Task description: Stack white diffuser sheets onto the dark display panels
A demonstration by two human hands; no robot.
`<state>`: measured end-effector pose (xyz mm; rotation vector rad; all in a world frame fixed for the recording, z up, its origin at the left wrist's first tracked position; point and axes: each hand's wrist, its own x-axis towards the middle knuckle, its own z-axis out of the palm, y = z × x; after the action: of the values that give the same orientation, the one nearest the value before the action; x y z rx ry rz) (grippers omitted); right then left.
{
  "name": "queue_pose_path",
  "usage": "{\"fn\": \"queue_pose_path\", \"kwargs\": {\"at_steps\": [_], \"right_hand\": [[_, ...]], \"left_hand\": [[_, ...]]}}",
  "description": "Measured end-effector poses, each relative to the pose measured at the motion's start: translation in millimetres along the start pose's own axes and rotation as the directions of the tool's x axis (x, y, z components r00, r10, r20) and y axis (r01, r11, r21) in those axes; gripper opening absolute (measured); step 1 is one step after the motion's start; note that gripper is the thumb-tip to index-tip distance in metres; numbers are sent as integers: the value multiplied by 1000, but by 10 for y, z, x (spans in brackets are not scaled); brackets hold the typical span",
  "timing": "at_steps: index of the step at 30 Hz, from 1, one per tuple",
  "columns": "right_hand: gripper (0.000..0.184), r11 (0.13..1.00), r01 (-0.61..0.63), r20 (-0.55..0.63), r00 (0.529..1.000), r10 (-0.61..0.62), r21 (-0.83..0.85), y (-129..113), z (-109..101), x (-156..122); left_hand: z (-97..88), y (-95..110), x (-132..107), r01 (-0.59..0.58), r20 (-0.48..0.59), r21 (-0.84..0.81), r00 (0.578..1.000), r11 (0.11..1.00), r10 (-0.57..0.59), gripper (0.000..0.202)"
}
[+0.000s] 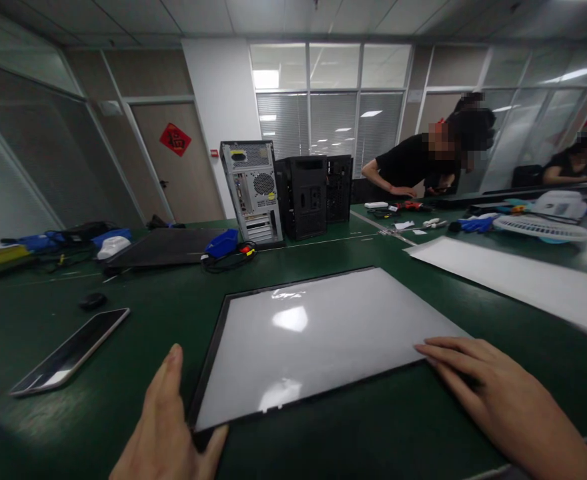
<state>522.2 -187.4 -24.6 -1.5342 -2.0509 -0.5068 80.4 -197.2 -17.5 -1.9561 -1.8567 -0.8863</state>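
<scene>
A flat white panel (333,333) with a glossy face and a thin black edge lies in front of me, tilted slightly in the view. At its near left corner is my left hand (166,427), fingers stretched upward along the left side and thumb apart by the near edge. My right hand (488,387) grips the near right corner, with fingertips on the white face; its thumb is partly hidden at the edge. What supports the panel underneath cannot be seen.
On the green table (158,293) a phone (73,353) and a black mouse-like object (93,301) lie at left. Computer cases (253,193) stand behind. A long white sheet (513,280) lies at right. A person in black (413,163) leans over the far side.
</scene>
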Motion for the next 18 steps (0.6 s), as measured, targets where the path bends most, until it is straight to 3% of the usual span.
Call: {"fn": "queue_pose_path", "kwargs": {"at_steps": [3, 8, 15, 18], "right_hand": [[34, 1000, 29, 11, 1000, -29, -6, 11, 0, 17], [33, 994, 95, 58, 994, -97, 46, 5, -18, 45], [36, 997, 49, 95, 994, -55, 63, 37, 70, 1], [47, 996, -76, 30, 997, 77, -34, 71, 101, -38]], "left_hand": [[8, -57, 15, -112, 3, 74, 994, 991, 112, 88], [33, -157, 20, -315, 154, 135, 943, 939, 295, 48], [36, -157, 49, -350, 205, 141, 925, 926, 319, 42], [16, -142, 56, -349, 215, 134, 924, 927, 317, 43]]}}
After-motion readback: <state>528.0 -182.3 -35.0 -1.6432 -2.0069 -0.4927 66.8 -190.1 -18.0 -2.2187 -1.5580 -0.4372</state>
